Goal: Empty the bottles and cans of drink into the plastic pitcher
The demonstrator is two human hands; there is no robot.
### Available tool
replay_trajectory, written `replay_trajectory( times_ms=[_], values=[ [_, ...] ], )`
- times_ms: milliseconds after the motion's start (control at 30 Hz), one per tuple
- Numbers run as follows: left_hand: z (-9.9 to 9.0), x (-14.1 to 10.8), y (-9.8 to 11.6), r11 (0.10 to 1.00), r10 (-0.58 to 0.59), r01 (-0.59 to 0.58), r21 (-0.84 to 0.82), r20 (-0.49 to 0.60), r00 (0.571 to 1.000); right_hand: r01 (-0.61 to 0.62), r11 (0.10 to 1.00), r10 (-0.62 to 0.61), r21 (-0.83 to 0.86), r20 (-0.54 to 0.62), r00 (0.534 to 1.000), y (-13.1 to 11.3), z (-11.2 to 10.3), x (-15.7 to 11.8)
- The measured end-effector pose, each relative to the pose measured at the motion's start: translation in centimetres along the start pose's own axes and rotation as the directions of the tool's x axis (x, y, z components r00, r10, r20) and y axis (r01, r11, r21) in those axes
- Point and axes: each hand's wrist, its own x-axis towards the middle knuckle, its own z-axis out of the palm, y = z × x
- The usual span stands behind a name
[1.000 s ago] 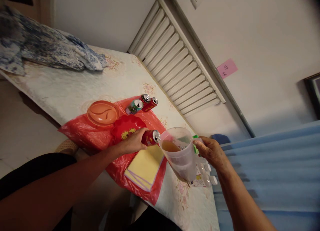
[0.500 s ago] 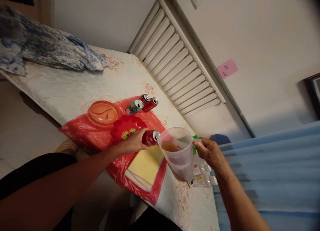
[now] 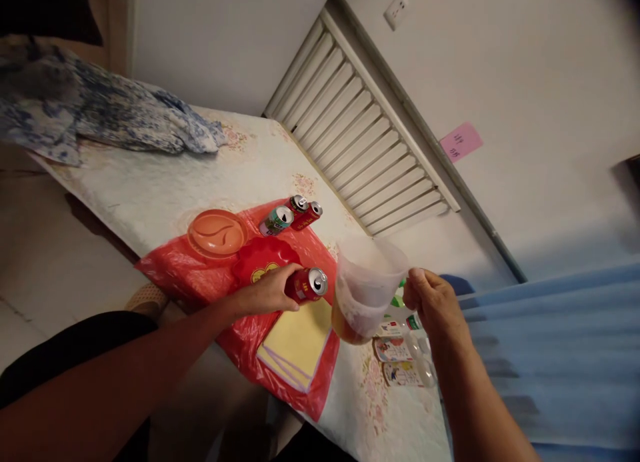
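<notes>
My left hand (image 3: 274,290) is wrapped round a red can (image 3: 307,285), its open top tilted toward me, above the red plastic bag (image 3: 185,275). In my right hand (image 3: 434,302) is the handle of a translucent pitcher (image 3: 365,289), with brownish liquid low inside. The can and pitcher are close but apart. Beneath the can, a folded yellow cloth (image 3: 295,342) lies on the bag beside a red scalloped plate (image 3: 255,255). Several plastic bottles (image 3: 400,359) are partly hidden behind the pitcher and my right hand.
Three opened cans stand together, a teal one (image 3: 276,221) nearest. An orange divided dish (image 3: 217,234) sits left of them. A patterned cloth (image 3: 135,115) covers the far left of the table (image 3: 150,182). Beyond are a radiator (image 3: 370,122) and a blue curtain (image 3: 530,355).
The can has come away from the pitcher's rim and tilted more upright. The pitcher has moved right and turned more upright. The whole view has shifted slightly.
</notes>
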Motion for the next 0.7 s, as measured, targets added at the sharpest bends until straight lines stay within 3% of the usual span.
replay_trajectory(
  times_ms=[167, 333, 567, 700],
  values=[
    [0.0, -0.7, -0.2, 0.992, 0.051, -0.024, -0.126, 0.213, 0.976, -0.029, 0.949, 0.058, 0.315, -0.084, 0.995, -0.4, 2.6, 1.5],
    [1.2, -1.4, -0.5, 0.979, 0.056, 0.032, -0.200, 0.422, 0.905, 0.009, 0.851, 0.112, 0.526, -0.198, 0.974, -0.3, 5.5, 2.9],
    [2.1, -1.7, -0.3, 0.985, 0.014, 0.081, -0.149, 0.545, 0.838, 0.005, 0.701, 0.152, 0.713, -0.156, 0.976, 0.4, 10.2, 3.4],
    [2.3, -1.6, -0.3, 0.994, 0.009, 0.053, -0.097, 0.551, 0.835, -0.041, 0.683, 0.150, 0.730, -0.085, 0.985, 1.5, 13.0, 3.4]
  ],
)
